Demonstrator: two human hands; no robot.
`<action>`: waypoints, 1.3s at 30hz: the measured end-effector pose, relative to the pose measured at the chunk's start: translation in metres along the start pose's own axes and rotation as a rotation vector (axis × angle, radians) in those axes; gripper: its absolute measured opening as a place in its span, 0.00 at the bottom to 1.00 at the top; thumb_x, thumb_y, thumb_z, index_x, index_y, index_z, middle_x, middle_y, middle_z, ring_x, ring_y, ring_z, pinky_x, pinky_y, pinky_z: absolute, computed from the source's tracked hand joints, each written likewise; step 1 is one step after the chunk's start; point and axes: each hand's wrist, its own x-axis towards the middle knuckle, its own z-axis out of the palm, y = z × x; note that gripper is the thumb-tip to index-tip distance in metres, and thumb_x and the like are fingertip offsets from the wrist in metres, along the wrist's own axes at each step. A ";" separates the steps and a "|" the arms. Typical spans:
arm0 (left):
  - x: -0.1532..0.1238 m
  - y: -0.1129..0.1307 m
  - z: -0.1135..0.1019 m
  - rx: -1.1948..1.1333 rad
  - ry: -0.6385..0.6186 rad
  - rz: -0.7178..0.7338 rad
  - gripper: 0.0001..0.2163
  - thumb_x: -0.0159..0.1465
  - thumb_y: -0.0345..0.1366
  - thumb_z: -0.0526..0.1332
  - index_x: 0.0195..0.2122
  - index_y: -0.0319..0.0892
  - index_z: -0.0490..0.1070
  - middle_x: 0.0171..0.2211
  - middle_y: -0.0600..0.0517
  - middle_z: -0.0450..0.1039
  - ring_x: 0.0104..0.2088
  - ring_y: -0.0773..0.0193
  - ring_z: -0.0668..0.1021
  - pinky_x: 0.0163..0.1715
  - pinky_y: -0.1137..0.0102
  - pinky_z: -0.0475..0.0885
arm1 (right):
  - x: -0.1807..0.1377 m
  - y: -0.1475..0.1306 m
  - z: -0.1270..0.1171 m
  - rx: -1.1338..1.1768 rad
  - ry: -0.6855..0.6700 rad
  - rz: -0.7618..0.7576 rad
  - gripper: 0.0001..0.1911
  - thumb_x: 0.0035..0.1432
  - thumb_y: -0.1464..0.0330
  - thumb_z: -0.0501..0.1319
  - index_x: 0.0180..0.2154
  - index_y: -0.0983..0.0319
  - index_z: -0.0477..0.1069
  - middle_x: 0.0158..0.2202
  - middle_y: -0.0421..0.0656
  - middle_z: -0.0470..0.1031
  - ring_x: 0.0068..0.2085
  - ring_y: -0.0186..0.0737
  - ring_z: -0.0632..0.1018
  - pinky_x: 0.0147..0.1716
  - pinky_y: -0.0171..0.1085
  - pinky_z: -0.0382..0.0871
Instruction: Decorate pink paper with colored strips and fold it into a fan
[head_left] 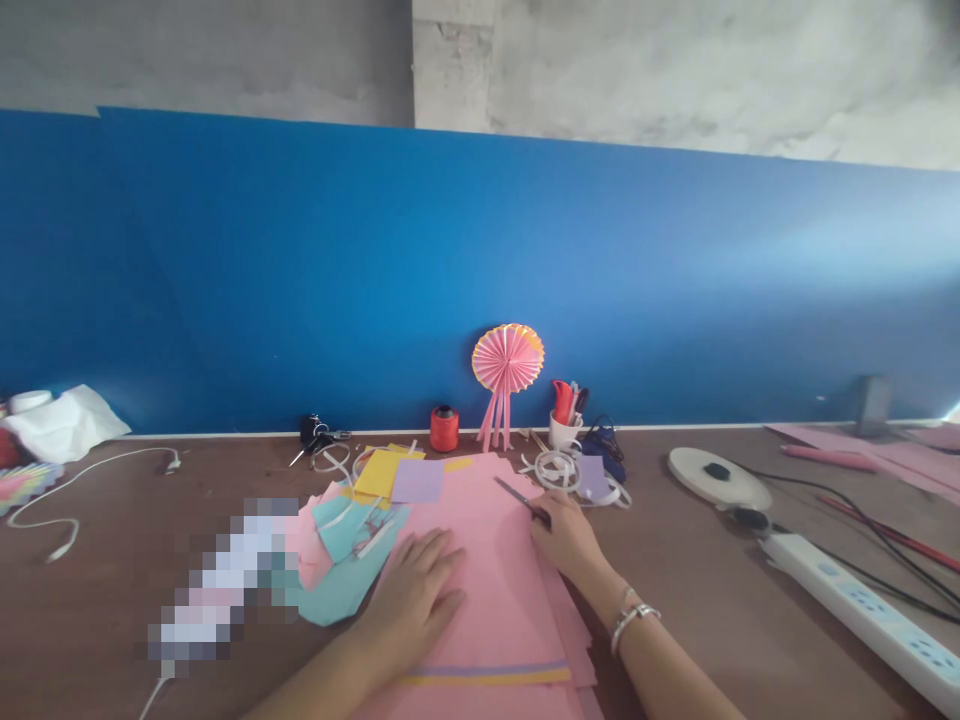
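Observation:
My left hand point(415, 597) lies flat with fingers spread on a stack of pink paper sheets point(491, 590) in the middle of the brown table. My right hand point(568, 538) is closed around a thin dark tool point(517, 496), probably scissors or a blade, whose tip rests on the pink paper near its far right edge. A silver bracelet point(632, 618) is on my right wrist. Teal paper pieces point(345, 570), a yellow sheet point(379, 473) and a lilac square point(418, 481) lie just left of and behind the pink stack.
A pink folded paper fan point(508, 360) leans on the blue wall point(450, 270). Near it stand a red thread spool point(444, 429), a white cup of pens point(564, 428), keys point(315, 437) and white paper strips point(559, 468). A white power strip point(862, 610) and cables lie right; a white cable point(75, 480) left.

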 end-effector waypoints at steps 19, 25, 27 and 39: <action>-0.001 0.000 0.001 0.058 0.030 0.006 0.20 0.65 0.44 0.48 0.58 0.47 0.60 0.61 0.46 0.57 0.60 0.55 0.60 0.58 0.51 0.55 | 0.003 0.006 0.002 0.065 -0.004 0.037 0.19 0.43 0.82 0.50 0.33 0.63 0.74 0.38 0.47 0.74 0.41 0.41 0.73 0.43 0.35 0.64; -0.004 -0.002 0.007 0.081 0.034 0.026 0.20 0.65 0.43 0.50 0.57 0.47 0.61 0.60 0.47 0.58 0.59 0.53 0.61 0.57 0.52 0.58 | 0.005 0.011 0.004 0.057 0.013 0.022 0.19 0.43 0.83 0.49 0.33 0.63 0.74 0.36 0.46 0.73 0.40 0.39 0.73 0.42 0.34 0.64; -0.004 -0.003 0.009 0.079 0.058 0.040 0.20 0.64 0.42 0.51 0.57 0.47 0.61 0.60 0.47 0.59 0.59 0.53 0.62 0.57 0.53 0.60 | 0.006 0.016 0.003 0.076 0.058 0.015 0.20 0.43 0.83 0.49 0.34 0.63 0.74 0.37 0.46 0.74 0.40 0.39 0.73 0.43 0.34 0.64; -0.005 -0.005 0.012 0.042 0.129 0.069 0.19 0.64 0.41 0.52 0.56 0.48 0.62 0.59 0.49 0.60 0.58 0.54 0.63 0.56 0.55 0.61 | 0.014 0.044 -0.003 -0.267 0.148 0.111 0.20 0.47 0.81 0.52 0.38 0.61 0.75 0.38 0.48 0.74 0.37 0.43 0.71 0.37 0.38 0.61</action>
